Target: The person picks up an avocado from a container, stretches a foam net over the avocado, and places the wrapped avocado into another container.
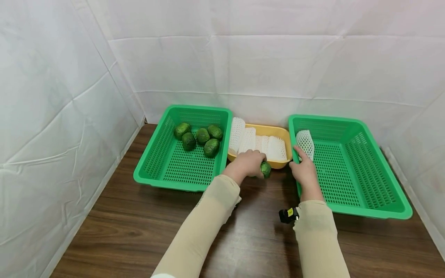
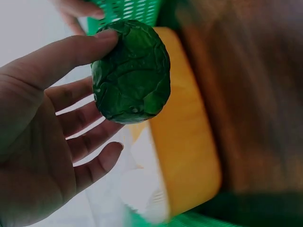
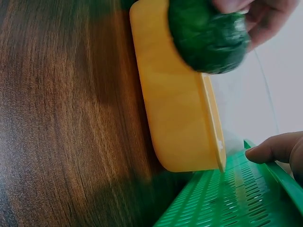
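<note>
A round, dark green fruit with a crinkled, shiny surface, avocado-like, is pinched by my left hand between thumb and fingers. It hangs in front of the yellow tub, which holds several white foam net sleeves. My right hand grips the left rim of the right green basket, thumb and index finger on either side. Inside that basket, a white foam net sleeve lies against the left wall by my fingers; its contents cannot be made out.
On the left, another green basket holds several similar green fruits. The tub stands between the two baskets on a dark wooden table. White sheets hang behind and at the sides.
</note>
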{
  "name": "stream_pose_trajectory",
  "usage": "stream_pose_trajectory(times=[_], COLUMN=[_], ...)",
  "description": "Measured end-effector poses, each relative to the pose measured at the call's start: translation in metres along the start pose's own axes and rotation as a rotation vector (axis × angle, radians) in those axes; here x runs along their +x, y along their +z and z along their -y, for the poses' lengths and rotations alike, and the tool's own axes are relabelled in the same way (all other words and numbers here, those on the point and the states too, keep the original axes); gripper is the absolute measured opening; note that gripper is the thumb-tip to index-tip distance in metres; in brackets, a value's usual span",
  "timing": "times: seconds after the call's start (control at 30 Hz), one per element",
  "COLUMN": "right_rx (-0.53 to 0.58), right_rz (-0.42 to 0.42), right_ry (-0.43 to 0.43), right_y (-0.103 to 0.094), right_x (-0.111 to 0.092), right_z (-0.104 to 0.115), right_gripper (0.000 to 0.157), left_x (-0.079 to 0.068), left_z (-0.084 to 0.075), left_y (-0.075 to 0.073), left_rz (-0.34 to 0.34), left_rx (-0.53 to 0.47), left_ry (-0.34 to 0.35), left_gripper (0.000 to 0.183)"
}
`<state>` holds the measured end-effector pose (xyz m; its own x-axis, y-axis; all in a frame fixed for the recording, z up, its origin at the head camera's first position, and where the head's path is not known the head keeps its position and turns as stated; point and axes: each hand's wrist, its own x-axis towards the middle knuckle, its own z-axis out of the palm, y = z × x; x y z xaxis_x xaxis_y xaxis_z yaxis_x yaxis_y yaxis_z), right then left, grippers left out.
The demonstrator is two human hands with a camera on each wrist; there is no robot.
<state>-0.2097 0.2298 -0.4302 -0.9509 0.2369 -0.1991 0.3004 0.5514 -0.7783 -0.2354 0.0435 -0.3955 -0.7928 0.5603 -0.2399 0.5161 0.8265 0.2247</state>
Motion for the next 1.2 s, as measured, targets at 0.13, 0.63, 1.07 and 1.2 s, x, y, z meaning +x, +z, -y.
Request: stream_pose_trajectory(times=[0.13, 0.63, 1.07, 1.2], right_rx=[0.018, 0.021, 0.013, 0.011], right_rz=[0.003, 0.0, -0.004, -0.005], right_ry=[0.001, 0.01, -0.003, 0.0], right_y=[-0.001, -0.002, -0.001, 0.0], right_x=[0.0, 0.0, 0.0, 0.0], right_z=[0.001, 0.0, 0.0, 0.0], right_gripper=[0.06, 0.061, 0.061, 0.061], left_x=[0.001, 0.007, 0.008, 0.008], left_z=[-0.002, -0.006, -0.005, -0.005], left_y=[0.013, 0.035, 0.041, 0.043], left_rz=[0.0, 0.055, 0.077, 0.081], left_rx=[0.008, 0.072, 0.042, 0.044], left_ry=[-0.015, -0.044, -0.058, -0.062], left_gripper=[0.048, 0.051, 0.05, 0.05])
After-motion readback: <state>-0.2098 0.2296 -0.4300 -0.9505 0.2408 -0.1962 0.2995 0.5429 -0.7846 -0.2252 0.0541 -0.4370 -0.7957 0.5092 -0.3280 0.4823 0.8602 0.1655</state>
